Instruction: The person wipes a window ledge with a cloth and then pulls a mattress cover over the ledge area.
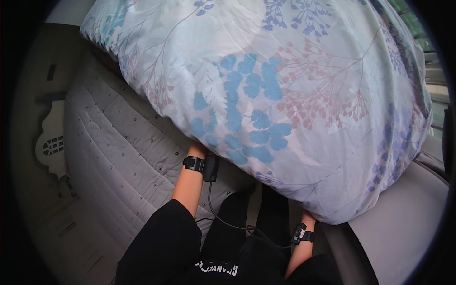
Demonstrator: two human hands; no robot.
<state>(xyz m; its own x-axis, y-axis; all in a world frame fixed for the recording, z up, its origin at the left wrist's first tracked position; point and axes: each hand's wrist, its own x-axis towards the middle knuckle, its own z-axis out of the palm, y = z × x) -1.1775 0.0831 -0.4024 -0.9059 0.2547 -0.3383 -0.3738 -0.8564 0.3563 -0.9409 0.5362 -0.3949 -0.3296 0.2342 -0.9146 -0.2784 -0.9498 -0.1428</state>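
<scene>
A big, puffy floral duvet (304,109), pale with blue, purple and pink sprigs, fills the upper middle and right. Its lower edge bulges over both of my hands, and I hold the bundle in front of me. My left hand (197,150) goes in under the near left edge; only its wrist and the back part show. Lower and further right, my right hand (308,218) is tucked beneath the bottom corner of the duvet. The fingers of both hands are hidden by the cloth.
A grey quilted bed cover (118,156) with small dark tufts lies to the left, beside a pale ornate panel (51,142). A smooth grey surface (403,209) stands at the right. A black cable (223,222) runs between my wrist devices, above my legs.
</scene>
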